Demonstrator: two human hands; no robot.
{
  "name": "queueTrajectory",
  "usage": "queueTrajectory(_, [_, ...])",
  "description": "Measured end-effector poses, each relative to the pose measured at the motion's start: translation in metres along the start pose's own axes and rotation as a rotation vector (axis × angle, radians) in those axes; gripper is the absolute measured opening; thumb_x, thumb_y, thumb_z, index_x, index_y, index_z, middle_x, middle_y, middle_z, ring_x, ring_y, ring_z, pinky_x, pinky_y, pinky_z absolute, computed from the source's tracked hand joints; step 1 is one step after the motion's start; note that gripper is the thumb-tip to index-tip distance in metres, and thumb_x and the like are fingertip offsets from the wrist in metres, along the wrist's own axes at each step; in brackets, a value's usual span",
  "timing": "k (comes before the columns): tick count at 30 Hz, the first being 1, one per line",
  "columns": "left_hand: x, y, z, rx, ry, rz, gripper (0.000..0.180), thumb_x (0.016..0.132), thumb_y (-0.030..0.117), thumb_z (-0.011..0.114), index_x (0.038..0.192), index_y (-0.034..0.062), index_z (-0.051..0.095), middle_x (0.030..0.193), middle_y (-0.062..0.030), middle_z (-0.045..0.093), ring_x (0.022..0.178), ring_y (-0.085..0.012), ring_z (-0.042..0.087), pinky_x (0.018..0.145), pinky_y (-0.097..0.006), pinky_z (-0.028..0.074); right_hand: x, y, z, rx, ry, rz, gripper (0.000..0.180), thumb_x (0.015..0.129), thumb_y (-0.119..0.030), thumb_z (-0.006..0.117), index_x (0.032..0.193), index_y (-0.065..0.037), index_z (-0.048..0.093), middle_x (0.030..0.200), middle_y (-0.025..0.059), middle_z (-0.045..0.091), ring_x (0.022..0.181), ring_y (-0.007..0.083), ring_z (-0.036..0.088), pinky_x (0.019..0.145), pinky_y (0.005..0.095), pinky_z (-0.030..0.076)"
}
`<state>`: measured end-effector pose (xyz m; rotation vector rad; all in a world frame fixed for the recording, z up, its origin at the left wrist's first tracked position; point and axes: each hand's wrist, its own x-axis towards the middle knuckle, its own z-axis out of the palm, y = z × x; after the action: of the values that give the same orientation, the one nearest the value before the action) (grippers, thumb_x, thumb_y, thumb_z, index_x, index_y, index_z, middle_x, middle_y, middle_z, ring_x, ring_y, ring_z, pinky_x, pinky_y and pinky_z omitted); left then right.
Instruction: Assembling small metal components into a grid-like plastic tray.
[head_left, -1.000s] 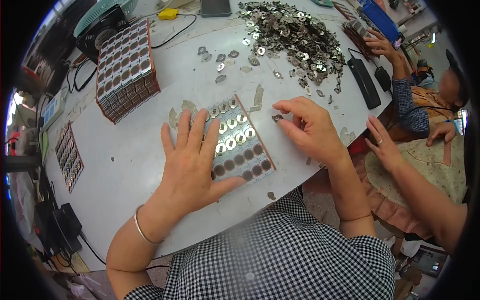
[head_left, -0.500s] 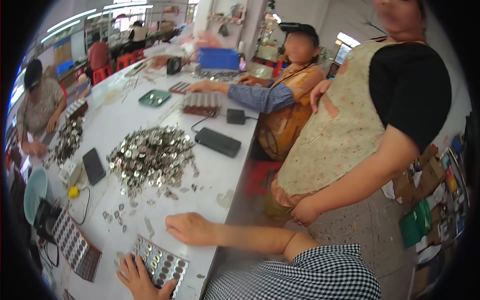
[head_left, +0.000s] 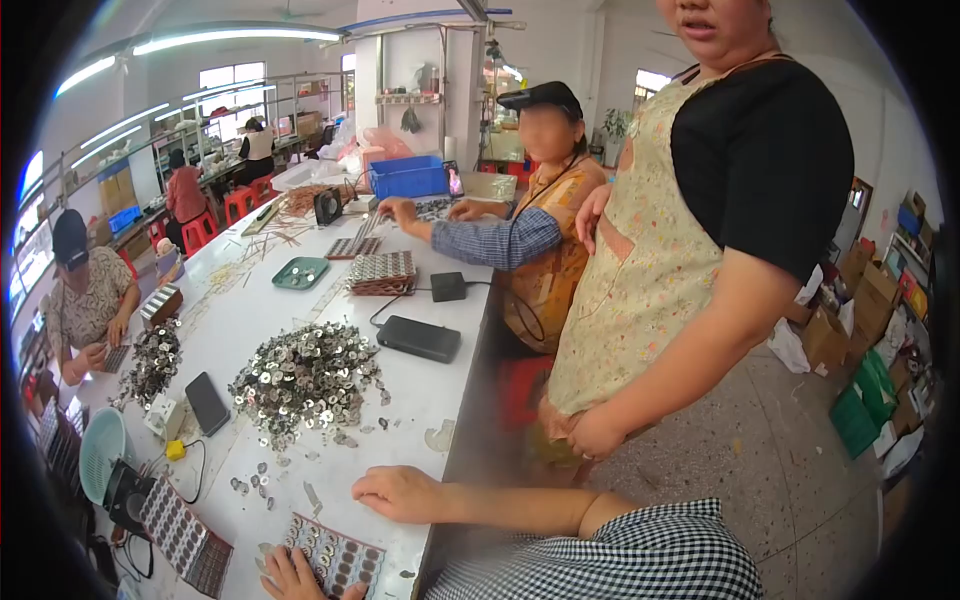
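My left hand (head_left: 290, 574) lies with fingers spread on the edge of a flat tray (head_left: 349, 563) with rows of round slots. Shiny metal pieces sit in some slots along its left side; others look dark. To the right of the tray, my right hand (head_left: 400, 494) rests at the table's edge, fingers curled together. Whatever may be between them is too small to make out. Beyond both hands spreads a heap of small shiny metal pieces (head_left: 305, 385), with several loose ones (head_left: 255, 484) nearer the tray.
A stack of slotted trays (head_left: 185, 540) stands at the left, near a teal basket (head_left: 104, 455) and a phone (head_left: 207, 404). A black power bank (head_left: 419, 339) lies farther off. A standing person in a floral apron (head_left: 630, 270) is at my right; seated co-workers handle trays across the table.
The view has tilted upward, so the table sits lower in the picture. My hands keep about the same places. The far seated co-worker has lifted a slotted strip; the left one has drawn both hands together.
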<state>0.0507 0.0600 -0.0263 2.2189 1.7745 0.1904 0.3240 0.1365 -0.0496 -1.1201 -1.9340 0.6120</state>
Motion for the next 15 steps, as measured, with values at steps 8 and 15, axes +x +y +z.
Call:
queueTrajectory(8, [0.003,0.006,-0.001,-0.016,-0.041,-0.03,0.106,0.079,0.05,0.079,0.158,-0.0019,0.031,0.166,-0.0284,0.023,0.155,-0.0477,0.011,0.122,-0.066,0.003,0.002,0.026,-0.072,-0.061,0.066,0.245,0.019,0.094,-0.013,0.062,0.107,-0.004,0.073,0.102,0.0149,0.073,0.093,0.0278,0.07,0.084,0.0411,0.055])
queueTrajectory(15, [0.003,0.006,-0.003,-0.012,-0.037,-0.005,0.104,0.08,0.05,0.078,0.158,-0.0024,0.031,0.166,-0.0288,0.023,0.155,-0.0477,0.01,0.123,-0.066,0.003,0.098,0.057,-0.288,1.163,1.106,-0.177,0.018,0.097,-0.017,0.07,0.086,-0.013,0.055,0.067,-0.0046,0.047,0.05,0.0072,0.043,0.043,0.0237,0.035])
